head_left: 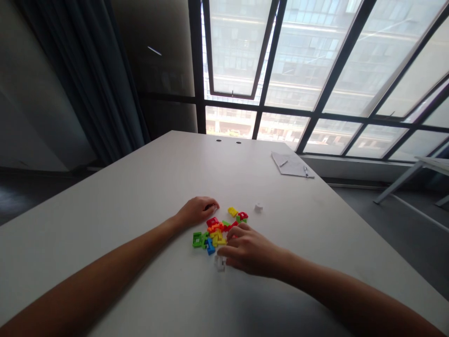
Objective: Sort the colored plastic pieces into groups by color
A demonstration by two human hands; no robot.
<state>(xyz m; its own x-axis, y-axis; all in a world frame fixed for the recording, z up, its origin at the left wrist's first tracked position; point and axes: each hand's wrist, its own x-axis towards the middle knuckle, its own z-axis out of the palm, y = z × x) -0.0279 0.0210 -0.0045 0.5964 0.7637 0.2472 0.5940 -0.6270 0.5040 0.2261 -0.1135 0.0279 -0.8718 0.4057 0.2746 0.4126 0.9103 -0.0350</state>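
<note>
A small heap of coloured plastic building pieces lies on the white table, among them a green square piece (197, 240), a blue piece (210, 246), a yellow piece (218, 238) and a red piece (212, 222). My left hand (196, 209) rests at the heap's far left with curled fingers. Something pale shows at its fingertips, too small to make out. Over the right side of the heap is my right hand (250, 249), thumb and fingers apart. Its thumb is close to a clear whitish piece (220, 263); the fingers partly hide red pieces.
A white piece (258, 207) stands apart, right of a yellow piece (232, 212). Papers (291, 164) with pens lie near the right edge of the white table (147, 187). Windows (294, 61) rise behind, a dark curtain (87, 79) hangs left, and another table (431, 164) stands right.
</note>
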